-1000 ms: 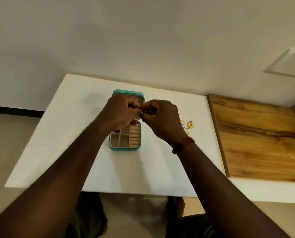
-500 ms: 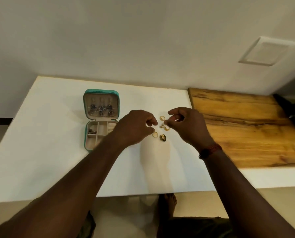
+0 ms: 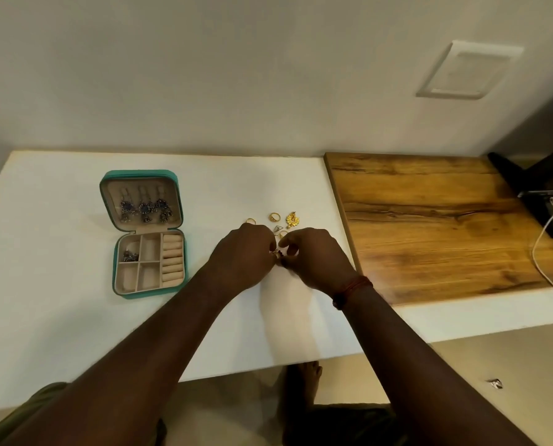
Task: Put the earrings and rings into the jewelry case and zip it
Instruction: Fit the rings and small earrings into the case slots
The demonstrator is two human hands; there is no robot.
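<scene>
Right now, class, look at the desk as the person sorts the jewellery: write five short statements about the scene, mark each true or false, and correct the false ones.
1. The jewelry case is zipped shut. False: it lies open, lid up.
2. Dark drop earrings hang inside the lid. True.
3. Both the left hand and the right hand are over the case. False: they meet right of it, beside the loose gold pieces.
4. A gold earring lies on the white table. True.
5. The ring rolls are full of rings. False: they look bare.
</scene>
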